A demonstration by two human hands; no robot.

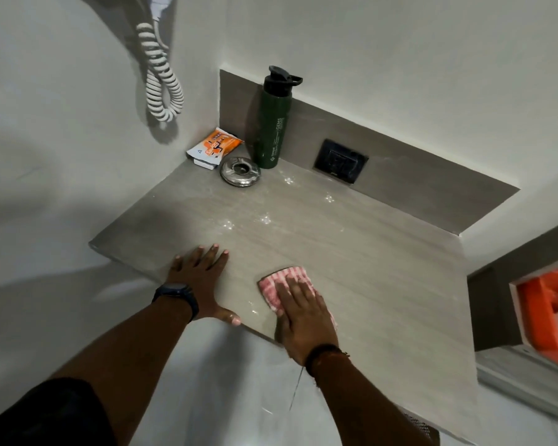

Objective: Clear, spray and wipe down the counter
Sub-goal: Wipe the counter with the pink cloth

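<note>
Coiled white cord [161, 75] hangs on wall at 11 o'clock of view. Black wall socket [340, 160] set in grey backsplash [432, 185], at 3 o'clock of dark green bottle [271, 120]. Orange object [551, 317], blurred, at 3 o'clock edge of view; identity cannot be told. Black watch [178, 296] on one wrist, dark cord bracelet [322, 354] on the other.

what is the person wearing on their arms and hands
Both forearms are bare, with no gloves. The left hand has a dark wristwatch with a black strap on its wrist. The right hand has a thin dark cord bracelet at its wrist, with a small frayed end sticking out. A black short sleeve covers the left upper arm.
</note>
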